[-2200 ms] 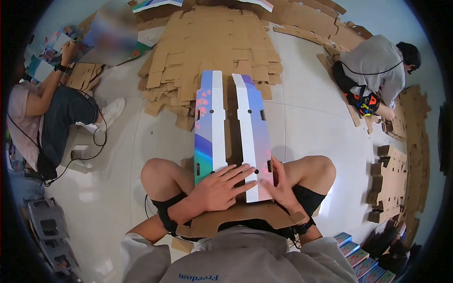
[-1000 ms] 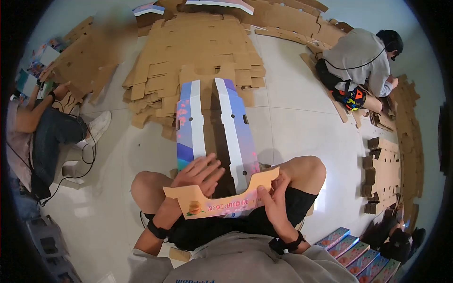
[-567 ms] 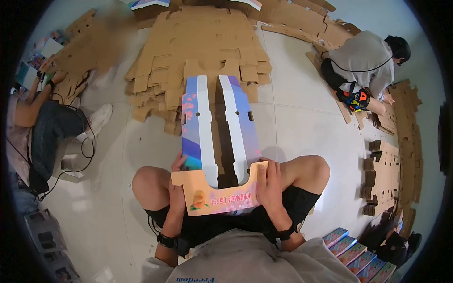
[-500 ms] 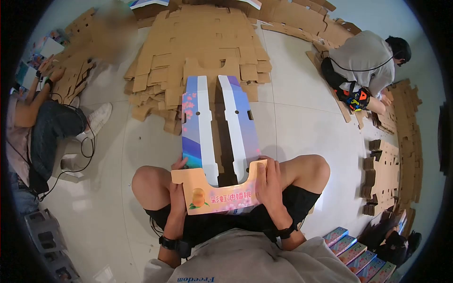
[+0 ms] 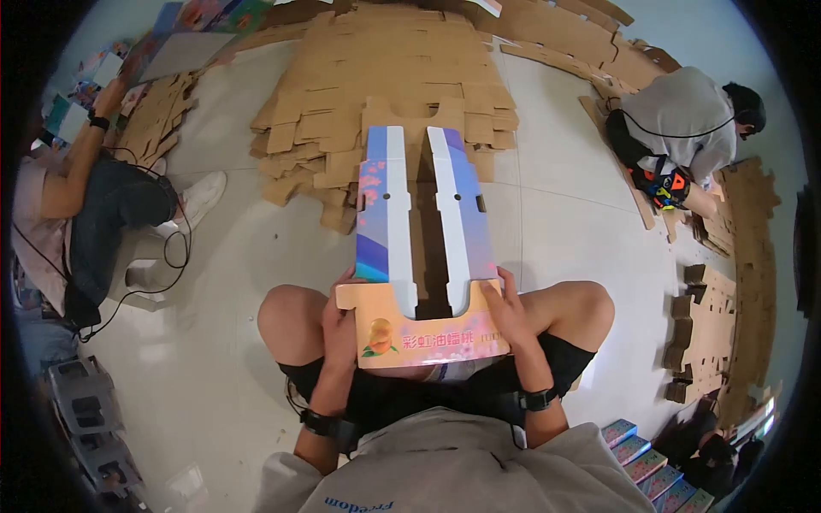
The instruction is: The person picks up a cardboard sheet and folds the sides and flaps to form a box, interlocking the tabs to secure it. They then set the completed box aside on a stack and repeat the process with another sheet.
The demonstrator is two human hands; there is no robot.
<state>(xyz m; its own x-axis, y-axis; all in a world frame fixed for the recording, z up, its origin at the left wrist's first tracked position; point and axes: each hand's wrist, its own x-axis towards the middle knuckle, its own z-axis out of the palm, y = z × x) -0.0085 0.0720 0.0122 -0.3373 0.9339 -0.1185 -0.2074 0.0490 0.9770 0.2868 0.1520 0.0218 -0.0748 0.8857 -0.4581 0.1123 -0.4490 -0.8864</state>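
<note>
The left hand [image 5: 339, 323] and right hand [image 5: 510, 318] are gripping opposite sides of the long box [image 5: 475, 244] at its near orange end, neither sitting nearer. Between them, its long axis is running straight ahead.

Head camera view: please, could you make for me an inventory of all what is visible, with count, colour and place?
Printed cardboard box with white flaps: one, blue and purple, centre
Printed cardboard end panel: one, orange, box's near end
Flat cardboard pile: one, brown, beyond the box
Smaller cardboard stacks: several, brown, left and right
Colourful narrow boxes: about six, lower right
Plastic objects: at least two, grey, lower left
Tiled floor: one, pale, throughout
Co-workers: two clear, pink and grey tops, left and right; lower right unclear
Wristbands: two, black, on wrists
Left hand, right hand: holding the panel's ends
</note>
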